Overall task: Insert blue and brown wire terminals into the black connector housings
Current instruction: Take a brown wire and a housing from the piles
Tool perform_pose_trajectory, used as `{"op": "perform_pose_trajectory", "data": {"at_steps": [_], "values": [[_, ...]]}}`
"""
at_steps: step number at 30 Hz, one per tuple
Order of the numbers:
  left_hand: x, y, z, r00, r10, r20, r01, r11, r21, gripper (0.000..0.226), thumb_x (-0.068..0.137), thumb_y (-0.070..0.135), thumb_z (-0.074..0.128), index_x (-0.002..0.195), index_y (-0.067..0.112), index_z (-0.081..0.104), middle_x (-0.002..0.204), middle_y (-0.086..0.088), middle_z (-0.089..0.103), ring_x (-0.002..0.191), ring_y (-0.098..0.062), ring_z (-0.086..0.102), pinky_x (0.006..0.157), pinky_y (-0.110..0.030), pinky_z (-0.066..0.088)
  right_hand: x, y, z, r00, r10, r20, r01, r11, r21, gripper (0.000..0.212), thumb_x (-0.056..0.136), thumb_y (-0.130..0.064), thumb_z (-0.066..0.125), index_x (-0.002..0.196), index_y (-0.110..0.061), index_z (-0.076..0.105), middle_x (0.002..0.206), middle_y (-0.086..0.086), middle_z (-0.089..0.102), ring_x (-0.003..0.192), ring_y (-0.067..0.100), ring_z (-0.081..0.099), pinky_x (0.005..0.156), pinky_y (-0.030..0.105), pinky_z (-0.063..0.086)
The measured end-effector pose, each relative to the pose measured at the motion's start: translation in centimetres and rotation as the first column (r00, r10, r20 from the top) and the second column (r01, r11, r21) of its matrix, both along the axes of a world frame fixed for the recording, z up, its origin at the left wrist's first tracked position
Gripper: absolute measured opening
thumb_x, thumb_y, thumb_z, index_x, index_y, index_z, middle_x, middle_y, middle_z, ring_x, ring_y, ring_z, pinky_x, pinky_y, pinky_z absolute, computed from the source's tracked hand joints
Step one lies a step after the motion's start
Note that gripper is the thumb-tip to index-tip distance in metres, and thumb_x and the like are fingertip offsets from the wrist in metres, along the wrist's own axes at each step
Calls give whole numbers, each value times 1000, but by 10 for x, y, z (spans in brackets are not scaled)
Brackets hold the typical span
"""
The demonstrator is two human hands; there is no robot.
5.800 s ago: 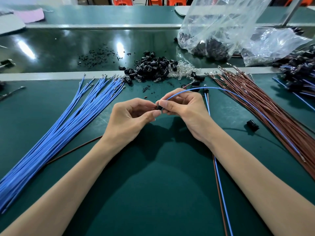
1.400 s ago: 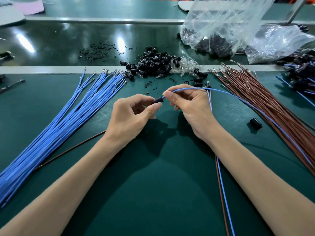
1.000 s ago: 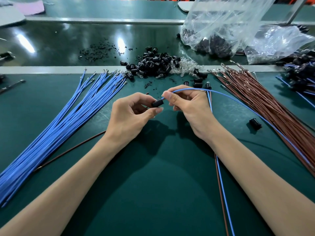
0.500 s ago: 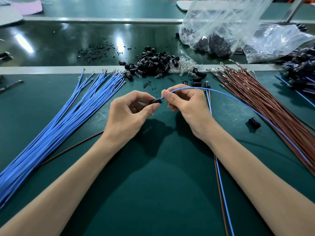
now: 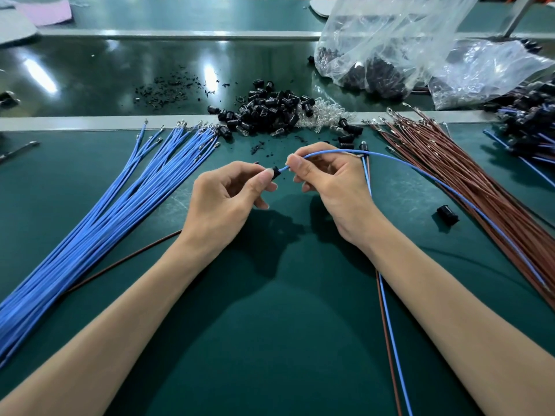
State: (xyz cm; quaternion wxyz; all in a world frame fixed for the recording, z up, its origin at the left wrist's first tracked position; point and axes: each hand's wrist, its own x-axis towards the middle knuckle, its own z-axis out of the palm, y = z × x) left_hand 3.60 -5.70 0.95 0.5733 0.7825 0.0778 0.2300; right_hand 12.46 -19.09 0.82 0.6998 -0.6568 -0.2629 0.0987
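My left hand pinches a small black connector housing between thumb and forefinger above the green mat. Just to its right, my right hand pinches a blue wire. The wire's end sits in the housing, and its length arcs off to the right over the brown wires. A brown wire runs out from under my left wrist to the lower left. How deep the terminal sits in the housing is hidden.
A bundle of blue wires fans out on the left, a bundle of brown wires on the right. Loose black housings are heaped at the mat's far edge. One housing lies alone at right. Plastic bags stand behind. A finished wire pair lies under my right forearm.
My hands have drawn slightly apart and a short stretch of blue wire now shows between the housing and my right fingers. The housing has turned a little in my left fingers.
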Motion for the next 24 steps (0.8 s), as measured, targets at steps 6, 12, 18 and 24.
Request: {"op": "perform_pose_trajectory", "data": {"at_steps": [6,12,18,24], "values": [[0,0,0,1000,-16,-12,16,999,-30,7,88,15,64,96,15,66,76,1,71,52,-6,61,58,-14,48,-2,2,-1,999,28,38,-27,999,-47,16,83,-16,71,73,-28,67,69,-17,64,67,0,57,60,15,44],[0,-2,-1,999,-46,-19,45,999,-14,17,82,7,71,87,21,63,79,-1,70,56,-11,63,60,-22,53,-1,2,-1,1000,2,25,-1,1000,-13,20,82,-19,72,66,-31,70,66,-14,63,63,2,55,58,14,44],[-1,-1,-1,999,-42,-23,43,998,46,10,90,11,62,89,20,67,72,8,70,50,-3,60,57,-9,43,-1,2,-1,999,34,21,-33,999,-24,21,83,-18,72,67,-32,70,65,-14,63,63,0,55,58,13,44],[-1,-1,0,998,-53,-16,54,995,84,14,92,12,60,87,23,67,68,11,69,49,-2,58,56,-7,39,0,1,-1,1000,4,12,-4,1000,3,19,81,-19,72,67,-31,70,63,-14,63,61,0,54,58,14,44]]}}
